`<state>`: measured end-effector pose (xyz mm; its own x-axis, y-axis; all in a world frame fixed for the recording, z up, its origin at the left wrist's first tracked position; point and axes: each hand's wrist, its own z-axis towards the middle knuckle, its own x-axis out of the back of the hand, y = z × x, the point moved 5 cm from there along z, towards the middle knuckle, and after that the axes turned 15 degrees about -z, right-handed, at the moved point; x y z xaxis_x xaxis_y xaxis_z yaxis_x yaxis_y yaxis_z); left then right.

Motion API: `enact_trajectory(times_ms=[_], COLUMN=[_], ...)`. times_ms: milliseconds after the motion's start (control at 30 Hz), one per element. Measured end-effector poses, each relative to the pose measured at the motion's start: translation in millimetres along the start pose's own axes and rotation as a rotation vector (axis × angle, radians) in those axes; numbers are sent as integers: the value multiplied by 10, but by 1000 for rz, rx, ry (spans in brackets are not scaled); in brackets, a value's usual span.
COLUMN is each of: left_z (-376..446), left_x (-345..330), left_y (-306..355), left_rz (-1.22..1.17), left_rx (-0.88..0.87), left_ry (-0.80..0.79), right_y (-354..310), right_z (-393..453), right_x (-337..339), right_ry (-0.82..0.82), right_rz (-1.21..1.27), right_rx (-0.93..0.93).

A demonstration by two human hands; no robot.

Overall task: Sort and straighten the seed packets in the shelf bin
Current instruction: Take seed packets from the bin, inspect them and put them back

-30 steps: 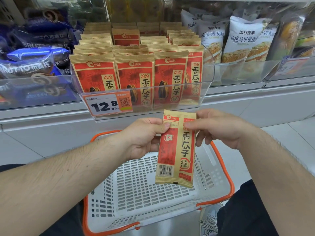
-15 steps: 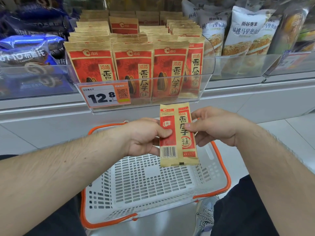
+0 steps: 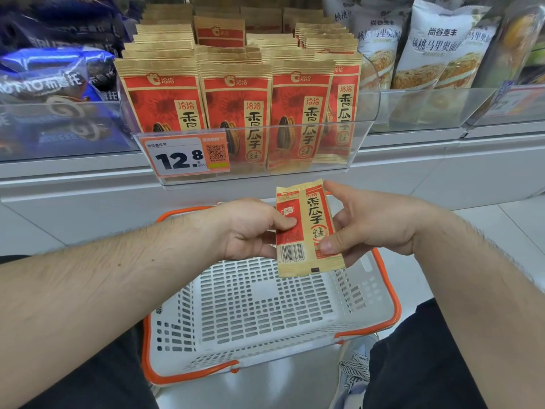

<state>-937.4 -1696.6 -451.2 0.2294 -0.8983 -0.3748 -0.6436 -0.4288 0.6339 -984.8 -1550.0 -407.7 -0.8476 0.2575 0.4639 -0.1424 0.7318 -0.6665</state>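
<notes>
Both hands, left hand [image 3: 250, 228] and right hand [image 3: 371, 225], pinch a barcoded seed packet [image 3: 308, 228] below the "12.8" price tag [image 3: 184, 156].

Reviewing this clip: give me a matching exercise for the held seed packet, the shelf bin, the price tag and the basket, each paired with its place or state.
Things:
1. held seed packet
2. shelf bin
3. price tag
4. basket

Places or states:
A. on the floor under the hands, white with an orange rim
B. pinched between the left hand and the right hand, barcode side showing
C. clear plastic, holds rows of upright red and gold packets
D. fixed to the bin's front wall, at its left end

Pairs: 1-B, 2-C, 3-D, 4-A
</notes>
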Motion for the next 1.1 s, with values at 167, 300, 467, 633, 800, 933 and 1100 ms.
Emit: enact_trajectory(times_ms=[167, 300, 467, 633, 800, 933, 1100], left_z=[8, -16, 15, 42, 9, 35, 53], left_x=[16, -14, 50, 39, -85, -36, -32], left_y=[9, -33, -53, -26, -30, 6, 88], left_rz=[73, 90, 99, 122, 108, 113, 34], left_rx=[-41, -5, -23, -100, -136, -200, -289], left_ry=[53, -21, 16, -17, -146, -106, -209], right_y=[-100, -184, -182, -121, -122, -145, -194], right_z=[38, 116, 94, 91, 186, 256, 234], right_x=[-106, -207, -152, 51, 44, -14, -2], right_ry=[56, 92, 107, 345, 452, 449, 408], right_rz=[-19, -105, -159, -49, -17, -53, 102], right_rx=[-20, 30, 27, -61, 12, 74, 172])
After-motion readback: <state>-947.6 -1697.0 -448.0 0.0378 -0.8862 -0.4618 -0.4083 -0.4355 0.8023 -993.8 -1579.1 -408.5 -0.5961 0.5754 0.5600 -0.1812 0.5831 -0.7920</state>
